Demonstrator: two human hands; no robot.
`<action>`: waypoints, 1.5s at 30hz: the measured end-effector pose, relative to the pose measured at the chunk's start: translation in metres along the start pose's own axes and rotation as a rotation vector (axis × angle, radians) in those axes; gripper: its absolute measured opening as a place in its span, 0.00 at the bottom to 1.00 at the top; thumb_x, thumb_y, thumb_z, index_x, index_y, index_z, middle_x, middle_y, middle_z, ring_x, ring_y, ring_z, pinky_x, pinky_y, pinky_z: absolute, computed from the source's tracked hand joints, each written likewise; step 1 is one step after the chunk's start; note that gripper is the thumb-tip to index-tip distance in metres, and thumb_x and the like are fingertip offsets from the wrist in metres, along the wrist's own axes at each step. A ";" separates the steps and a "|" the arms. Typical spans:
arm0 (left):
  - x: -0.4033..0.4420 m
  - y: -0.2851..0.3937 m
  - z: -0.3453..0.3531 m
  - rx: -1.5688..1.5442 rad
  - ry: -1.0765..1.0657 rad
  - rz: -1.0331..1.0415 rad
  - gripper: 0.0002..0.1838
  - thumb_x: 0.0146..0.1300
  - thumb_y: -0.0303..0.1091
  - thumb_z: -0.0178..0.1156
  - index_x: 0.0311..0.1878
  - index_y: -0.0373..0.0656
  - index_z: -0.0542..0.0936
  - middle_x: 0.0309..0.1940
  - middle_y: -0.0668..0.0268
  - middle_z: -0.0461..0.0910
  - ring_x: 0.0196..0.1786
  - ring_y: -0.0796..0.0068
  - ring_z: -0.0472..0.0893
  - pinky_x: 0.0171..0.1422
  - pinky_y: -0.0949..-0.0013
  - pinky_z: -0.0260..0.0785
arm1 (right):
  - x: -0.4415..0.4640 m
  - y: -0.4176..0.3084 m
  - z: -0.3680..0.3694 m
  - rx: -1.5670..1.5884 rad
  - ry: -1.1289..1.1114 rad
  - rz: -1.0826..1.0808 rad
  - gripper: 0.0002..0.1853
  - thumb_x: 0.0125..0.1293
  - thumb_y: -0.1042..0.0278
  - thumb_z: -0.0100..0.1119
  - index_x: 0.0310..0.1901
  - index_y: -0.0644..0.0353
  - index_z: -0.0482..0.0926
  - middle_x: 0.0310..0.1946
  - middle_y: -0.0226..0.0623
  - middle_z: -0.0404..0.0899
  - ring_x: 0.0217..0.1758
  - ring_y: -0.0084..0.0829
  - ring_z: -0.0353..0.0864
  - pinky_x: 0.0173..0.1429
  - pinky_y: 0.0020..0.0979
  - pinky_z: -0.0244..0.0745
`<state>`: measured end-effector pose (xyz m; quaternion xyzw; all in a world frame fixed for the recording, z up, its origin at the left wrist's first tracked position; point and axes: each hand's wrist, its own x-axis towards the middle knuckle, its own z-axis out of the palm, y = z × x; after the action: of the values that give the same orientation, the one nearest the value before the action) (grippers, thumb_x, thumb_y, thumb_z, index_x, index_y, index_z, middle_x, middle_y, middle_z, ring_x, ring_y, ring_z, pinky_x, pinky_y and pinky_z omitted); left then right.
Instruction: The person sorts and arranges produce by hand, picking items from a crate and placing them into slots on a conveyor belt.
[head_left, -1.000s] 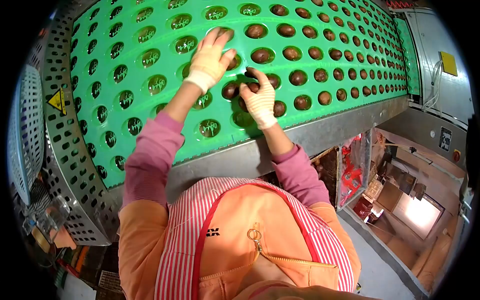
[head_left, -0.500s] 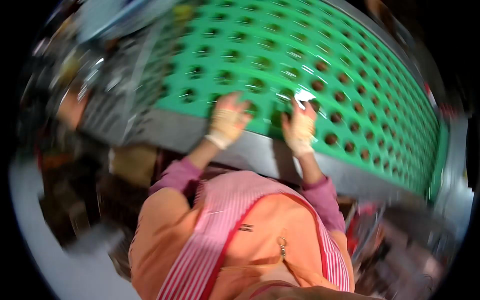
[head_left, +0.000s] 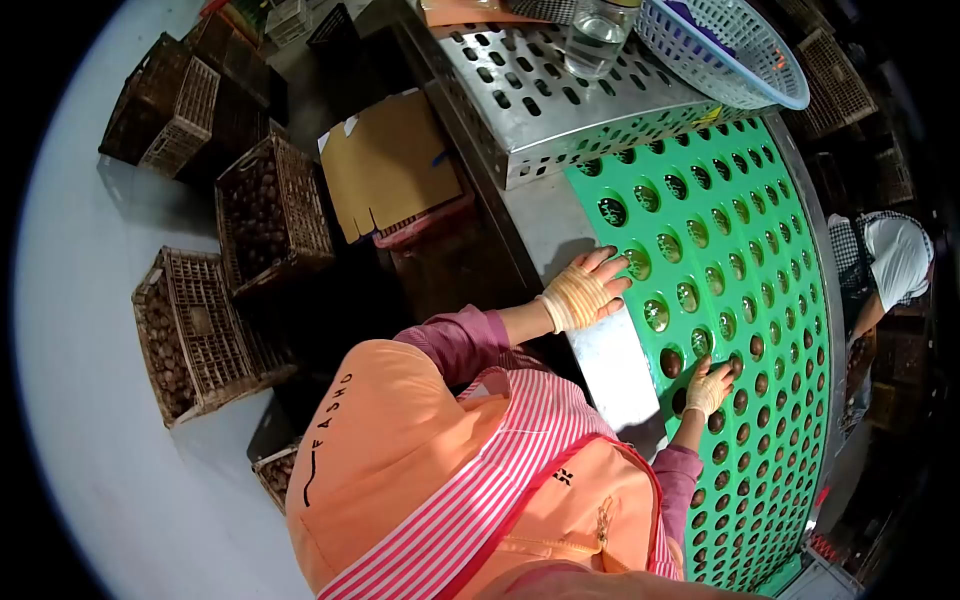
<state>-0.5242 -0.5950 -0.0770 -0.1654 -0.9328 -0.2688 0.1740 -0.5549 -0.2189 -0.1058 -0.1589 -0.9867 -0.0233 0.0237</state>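
A green belt (head_left: 690,268) with rows of round pockets runs beside me. Its nearer pockets hold dark brown round pieces, possibly fruit, such as the brown piece (head_left: 671,362); farther up, the pockets look glossy and unfilled. My left hand (head_left: 588,292), in a pale striped fingerless glove, lies with fingers spread over the metal edge and the belt's border, holding nothing. My right hand (head_left: 708,388), gloved alike, reaches over the belt. Its stretched fingers lie among the pockets, the tips close to a brown piece (head_left: 735,366); whether they touch it I cannot tell.
A perforated metal cover (head_left: 520,85) spans the belt's far end, bearing a clear jar (head_left: 598,40) and a blue basket (head_left: 700,60). Crates (head_left: 275,215) of brown round pieces stand on the left floor near a cardboard box (head_left: 390,165). Another person (head_left: 890,262) is across the belt.
My view has turned left and grown sharper, bringing the crates and the other person into sight. Both hands stay at the belt, the left one now nearer its border.
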 end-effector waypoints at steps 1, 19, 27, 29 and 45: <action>-0.001 -0.001 -0.001 -0.008 0.011 0.001 0.20 0.62 0.47 0.58 0.55 0.50 0.76 0.65 0.61 0.66 0.70 0.52 0.62 0.69 0.48 0.62 | -0.002 0.006 0.005 0.034 0.050 -0.041 0.37 0.71 0.40 0.47 0.72 0.59 0.57 0.71 0.60 0.58 0.71 0.62 0.60 0.71 0.53 0.64; -0.235 -0.248 -0.251 -0.042 0.848 -1.711 0.42 0.62 0.36 0.64 0.76 0.46 0.55 0.69 0.46 0.66 0.66 0.46 0.72 0.64 0.52 0.71 | -0.190 0.032 -0.031 0.570 0.553 0.095 0.38 0.70 0.41 0.54 0.68 0.67 0.65 0.66 0.56 0.67 0.69 0.53 0.66 0.72 0.48 0.60; -0.146 -0.194 -0.144 -0.234 0.409 -0.870 0.17 0.67 0.36 0.59 0.53 0.33 0.79 0.47 0.53 0.83 0.49 0.62 0.79 0.57 0.61 0.70 | -0.219 0.019 -0.052 0.760 0.614 0.096 0.26 0.59 0.70 0.58 0.60 0.67 0.72 0.58 0.53 0.75 0.61 0.52 0.72 0.66 0.47 0.66; -0.080 -0.102 -0.083 -0.458 -0.018 -0.703 0.13 0.67 0.35 0.61 0.48 0.34 0.81 0.38 0.62 0.82 0.36 0.77 0.78 0.42 0.72 0.72 | -0.230 0.028 -0.035 0.628 0.645 0.151 0.23 0.57 0.73 0.59 0.56 0.66 0.74 0.55 0.53 0.75 0.59 0.54 0.73 0.63 0.48 0.70; -0.155 0.465 0.104 0.002 -1.120 1.616 0.48 0.51 0.38 0.72 0.74 0.41 0.57 0.72 0.50 0.58 0.73 0.47 0.61 0.74 0.52 0.59 | -0.548 0.111 -0.085 0.501 0.190 1.441 0.36 0.54 0.55 0.69 0.64 0.57 0.69 0.69 0.45 0.63 0.69 0.51 0.64 0.70 0.45 0.65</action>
<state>-0.2245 -0.1983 -0.0175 -0.8571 -0.4867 0.0492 -0.1617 0.0025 -0.2896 -0.0465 -0.7499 -0.6089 0.2084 0.1532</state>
